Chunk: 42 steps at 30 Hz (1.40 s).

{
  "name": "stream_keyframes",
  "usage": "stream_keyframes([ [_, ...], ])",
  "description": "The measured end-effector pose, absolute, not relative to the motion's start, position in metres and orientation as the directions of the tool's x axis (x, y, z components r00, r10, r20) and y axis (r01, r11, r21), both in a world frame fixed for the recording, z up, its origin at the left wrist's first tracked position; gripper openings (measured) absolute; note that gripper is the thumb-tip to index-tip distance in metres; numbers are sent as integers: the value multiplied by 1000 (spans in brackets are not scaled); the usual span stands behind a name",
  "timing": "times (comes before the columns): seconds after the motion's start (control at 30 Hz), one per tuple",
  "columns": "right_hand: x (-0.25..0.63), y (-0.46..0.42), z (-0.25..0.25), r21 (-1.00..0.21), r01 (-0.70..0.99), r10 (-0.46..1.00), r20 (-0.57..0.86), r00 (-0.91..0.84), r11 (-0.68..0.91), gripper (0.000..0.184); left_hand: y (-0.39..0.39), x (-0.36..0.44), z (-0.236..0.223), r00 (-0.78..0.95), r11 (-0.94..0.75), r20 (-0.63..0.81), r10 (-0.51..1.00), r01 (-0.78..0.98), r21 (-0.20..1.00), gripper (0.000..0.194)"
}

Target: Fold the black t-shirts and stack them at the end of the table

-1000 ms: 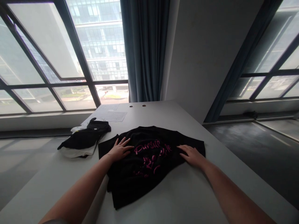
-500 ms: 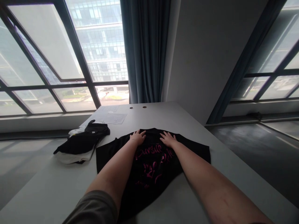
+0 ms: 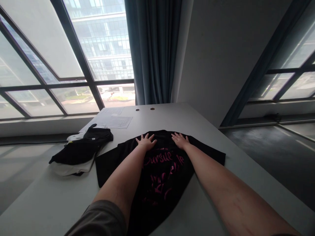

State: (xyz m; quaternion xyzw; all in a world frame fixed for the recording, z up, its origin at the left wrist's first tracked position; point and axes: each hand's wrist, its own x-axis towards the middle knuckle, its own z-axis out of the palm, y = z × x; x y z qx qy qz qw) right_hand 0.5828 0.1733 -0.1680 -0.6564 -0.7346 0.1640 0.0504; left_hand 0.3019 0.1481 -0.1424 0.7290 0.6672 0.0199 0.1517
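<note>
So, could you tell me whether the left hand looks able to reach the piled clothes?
Probably yes: the pile sits left of the left hand, which rests open on the black shirt, with nothing standing between.

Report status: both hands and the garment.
Left hand and right hand, open, on far edge of black pink-lettered shirt. Shirt spread, slightly rumpled. Black-and-white clothing pile beside it, not under either hand.

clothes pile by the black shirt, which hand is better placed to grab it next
Left, probably: the left hand, flat on the black shirt, is nearer the clothes pile; the right hand lies farther away.
</note>
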Motion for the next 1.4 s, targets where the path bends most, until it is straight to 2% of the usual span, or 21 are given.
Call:
stream_keyframes([
  [0.2,596,187,-169,-286,940,965,-121,-231,189,58,158,301,-149,119,-92,-135,984,977,193,76],
  [0.3,609,193,-169,-372,900,957,-88,-276,226,55,162,297,-149,129,-104,-124,984,977,187,75],
  [0.43,623,197,-174,-463,859,972,31,-231,219,56,164,295,-149,125,-100,-125,984,977,189,70],
  [0.6,616,194,-176,-337,910,969,24,-246,240,57,162,293,-149,116,-95,-91,989,974,205,66],
  [0.77,606,195,-164,-254,955,974,-121,-191,156,63,159,278,-150,184,-166,-58,981,958,232,58],
  [0.83,608,194,-161,-267,950,968,-142,-205,162,59,155,271,-150,228,-221,0,974,944,247,49],
  [0.93,613,189,-163,-273,934,965,-60,-256,231,56,148,264,-152,254,-291,166,953,919,266,34],
  [1.03,613,180,-167,-231,932,960,38,-278,279,54,144,264,-155,145,-237,302,942,926,293,40],
  [1.13,609,175,-169,-184,936,954,54,-295,300,57,148,266,-158,50,-127,263,964,950,286,51],
  [1.4,607,178,-170,-118,945,952,55,-302,306,61,160,272,-156,70,-68,-5,998,981,179,64],
])
